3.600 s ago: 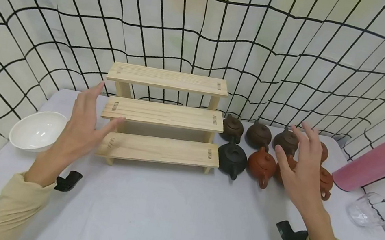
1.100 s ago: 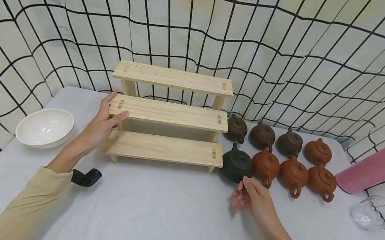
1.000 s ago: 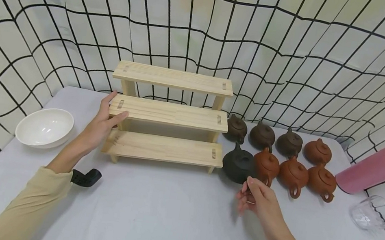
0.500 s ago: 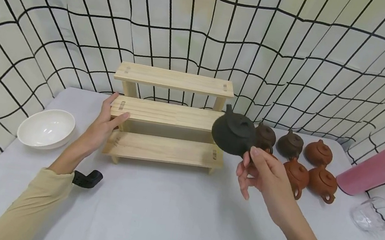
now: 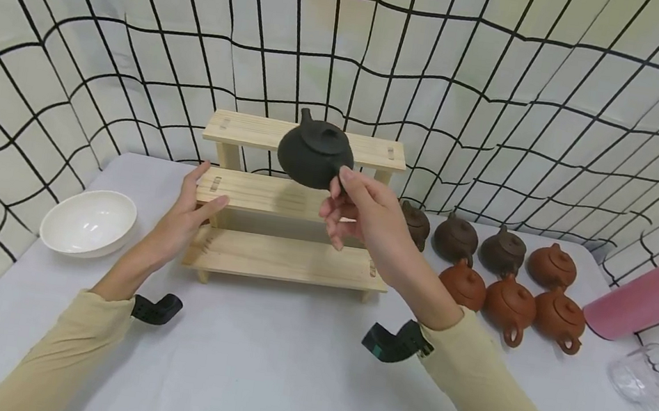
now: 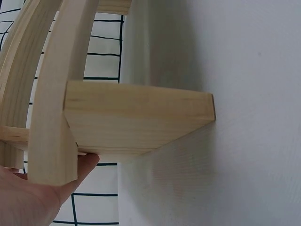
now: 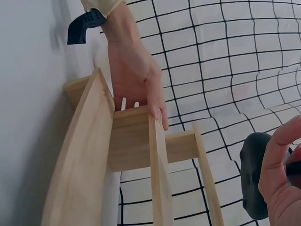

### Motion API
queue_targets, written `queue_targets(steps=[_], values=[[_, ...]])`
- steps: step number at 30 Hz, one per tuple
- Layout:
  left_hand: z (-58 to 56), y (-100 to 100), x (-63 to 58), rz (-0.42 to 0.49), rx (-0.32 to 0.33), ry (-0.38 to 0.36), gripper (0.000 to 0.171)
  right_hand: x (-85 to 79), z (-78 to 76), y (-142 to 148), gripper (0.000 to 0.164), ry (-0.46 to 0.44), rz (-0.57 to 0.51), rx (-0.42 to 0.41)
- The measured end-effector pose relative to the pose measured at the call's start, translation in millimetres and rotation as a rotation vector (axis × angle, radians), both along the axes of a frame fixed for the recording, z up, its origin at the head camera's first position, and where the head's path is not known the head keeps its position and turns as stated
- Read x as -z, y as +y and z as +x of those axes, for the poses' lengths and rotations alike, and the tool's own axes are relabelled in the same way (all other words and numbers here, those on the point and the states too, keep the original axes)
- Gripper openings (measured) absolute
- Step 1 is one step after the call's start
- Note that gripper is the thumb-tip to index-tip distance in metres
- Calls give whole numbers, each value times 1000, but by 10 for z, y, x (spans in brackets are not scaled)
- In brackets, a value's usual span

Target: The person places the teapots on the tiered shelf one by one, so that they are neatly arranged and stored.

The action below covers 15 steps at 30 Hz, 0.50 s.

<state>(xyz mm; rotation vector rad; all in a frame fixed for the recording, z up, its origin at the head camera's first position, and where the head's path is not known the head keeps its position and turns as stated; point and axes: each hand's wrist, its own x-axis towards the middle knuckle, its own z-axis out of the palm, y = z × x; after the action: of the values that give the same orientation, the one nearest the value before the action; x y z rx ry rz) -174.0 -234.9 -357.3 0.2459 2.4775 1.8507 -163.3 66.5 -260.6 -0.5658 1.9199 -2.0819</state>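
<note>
My right hand (image 5: 374,222) pinches the handle of a black teapot (image 5: 310,155) between thumb and fingers. It holds the pot in the air, overlapping the top board in the head view, spout pointing away and up. In the right wrist view the teapot (image 7: 252,176) is at the right edge. A three-step wooden display rack (image 5: 277,260) stands in the middle of the table. My left hand (image 5: 178,219) grips the left end of its middle board, thumb over the front part and fingers at the side. The left wrist view shows that hand (image 6: 35,197) partly behind the rack's wood.
Right of the rack are several brown teapots (image 5: 455,237) and reddish teapots (image 5: 510,304) in two rows. A pink flask (image 5: 649,292) and a clear glass cup (image 5: 650,377) lie farther right. A white bowl (image 5: 89,223) sits at the left. Black netting (image 5: 350,61) surrounds the table.
My right hand has taken the black teapot by its handle, lifted it from the front row and carried it left to the rack. The left hand has moved onto the middle board's end.
</note>
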Motion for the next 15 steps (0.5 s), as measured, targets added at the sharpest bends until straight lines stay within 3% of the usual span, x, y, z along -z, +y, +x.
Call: queue_targets(steps=[7,15], values=[[-8,-4,9,-2,3,-6,82,-68,-287,-413,34,-1,-17,2],[-16,-5,12,-9,1,-25,84,-58,-496,-752,35,-19,-58,2]])
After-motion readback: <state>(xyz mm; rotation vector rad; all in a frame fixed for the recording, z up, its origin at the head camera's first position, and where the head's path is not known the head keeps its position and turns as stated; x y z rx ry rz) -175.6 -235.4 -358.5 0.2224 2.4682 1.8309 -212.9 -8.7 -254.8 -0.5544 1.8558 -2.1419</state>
